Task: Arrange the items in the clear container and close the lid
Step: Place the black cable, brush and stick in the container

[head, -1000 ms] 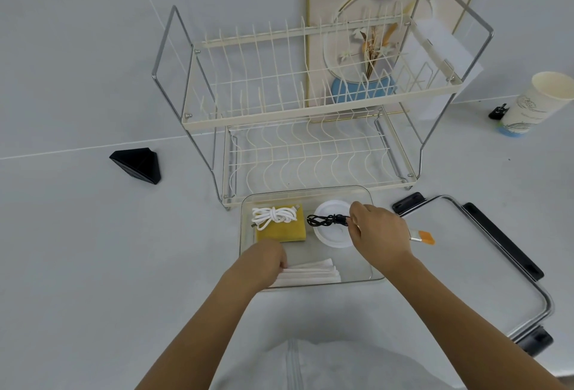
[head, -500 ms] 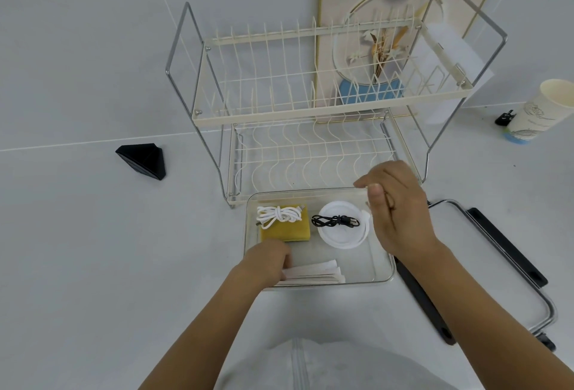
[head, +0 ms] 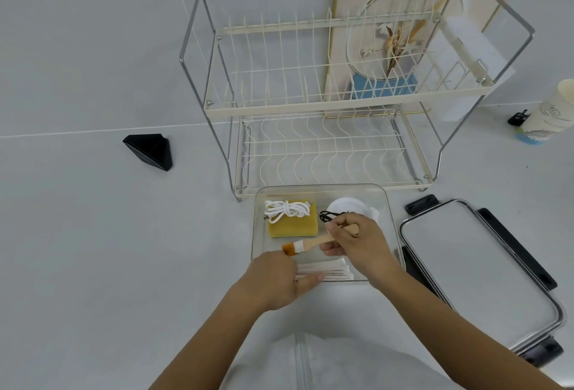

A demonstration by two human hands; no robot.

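Note:
The clear container sits in front of me on the white counter. Inside lie a yellow sponge with a coiled white cord on top, a white round lid with a black cable on it, and folded white napkins at the near wall. My right hand holds a small wooden brush over the container, bristles pointing left. My left hand rests on the container's near left edge by the napkins. The container's lid, clear with black clips, lies to the right.
A two-tier cream dish rack stands just behind the container. A black wedge-shaped object lies to the left. A paper cup and a small black clip are at the far right.
My right hand has come back over the container holding the brush, which was outside on the right a second ago. The left hand has stayed at the near edge.

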